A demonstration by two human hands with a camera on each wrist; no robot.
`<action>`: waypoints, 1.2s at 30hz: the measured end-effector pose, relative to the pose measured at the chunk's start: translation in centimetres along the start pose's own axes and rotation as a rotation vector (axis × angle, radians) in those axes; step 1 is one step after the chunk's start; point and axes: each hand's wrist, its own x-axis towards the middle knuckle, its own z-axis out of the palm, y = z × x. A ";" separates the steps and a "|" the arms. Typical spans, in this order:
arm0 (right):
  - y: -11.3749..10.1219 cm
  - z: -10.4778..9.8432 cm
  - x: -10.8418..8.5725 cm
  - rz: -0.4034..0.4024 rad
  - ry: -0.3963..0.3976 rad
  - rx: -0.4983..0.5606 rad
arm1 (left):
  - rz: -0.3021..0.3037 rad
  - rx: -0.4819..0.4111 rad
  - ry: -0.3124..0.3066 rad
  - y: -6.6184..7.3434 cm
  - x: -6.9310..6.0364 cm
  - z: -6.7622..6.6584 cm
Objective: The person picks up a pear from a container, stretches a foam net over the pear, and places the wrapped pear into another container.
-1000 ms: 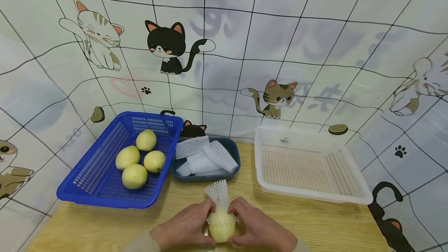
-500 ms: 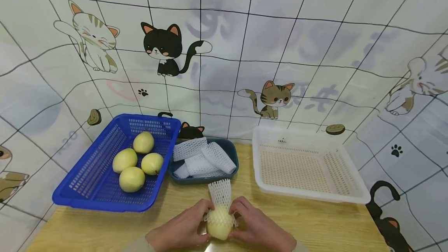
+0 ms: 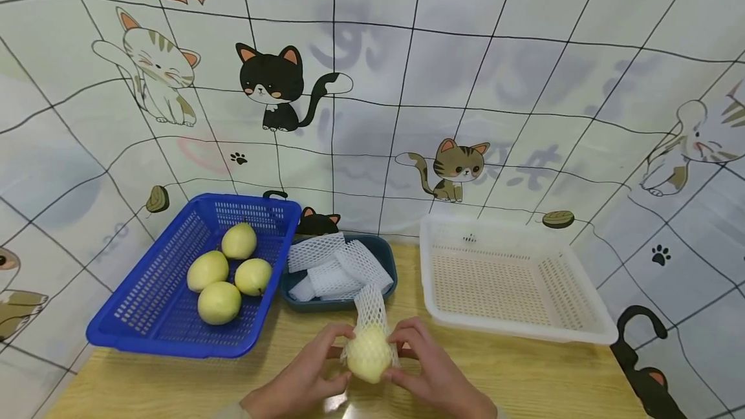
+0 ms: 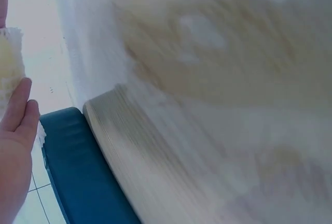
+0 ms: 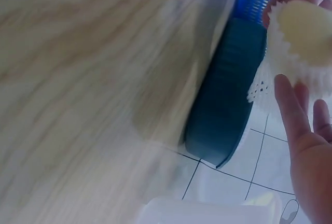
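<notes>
A pale yellow fruit [image 3: 369,355] is partly inside a white foam net [image 3: 370,308], whose narrow free end points toward the dark teal tray. From the left side, the left hand [image 3: 305,367] grips fruit and net between thumb and fingers. Opposite it, the right hand [image 3: 433,367] pinches the net's edge and the fruit. In the right wrist view the net's frilled edge surrounds the fruit [image 5: 307,32], with the right hand's fingers [image 5: 290,105] against the net. The left wrist view shows the left hand [image 4: 15,151] by the netted fruit [image 4: 8,71].
A blue basket [image 3: 169,345] at the left holds several yellow-green fruits [image 3: 219,303]. The teal tray [image 3: 337,305] behind the hands contains several white foam nets [image 3: 334,277]. At the right is a white basket [image 3: 524,333]; a cat-patterned sheet [image 3: 372,83] stands behind the wooden table [image 3: 174,383].
The fruit and both hands have moved slightly up in the head view, and the fruit's bare side has tilted. The net now covers more of its sides.
</notes>
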 end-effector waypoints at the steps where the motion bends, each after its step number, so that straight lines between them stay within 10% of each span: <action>1: -0.1 0.0 0.1 -0.010 0.023 0.002 | -0.003 -0.023 0.018 0.1 0.1 0.1; 11: -0.3 0.1 1.5 -0.096 0.223 -0.082 | -0.041 -0.235 0.217 0.3 1.2 1.4; 18: -0.1 0.4 2.3 -0.278 0.307 -0.220 | -0.072 -0.527 0.193 0.8 1.4 1.5; 28: -0.9 0.3 3.5 -0.360 0.271 -0.274 | -0.377 -0.879 0.302 2.6 3.0 2.4; 36: -1.2 0.1 3.1 -0.262 0.211 -0.093 | -0.457 -1.086 0.346 3.0 3.8 2.9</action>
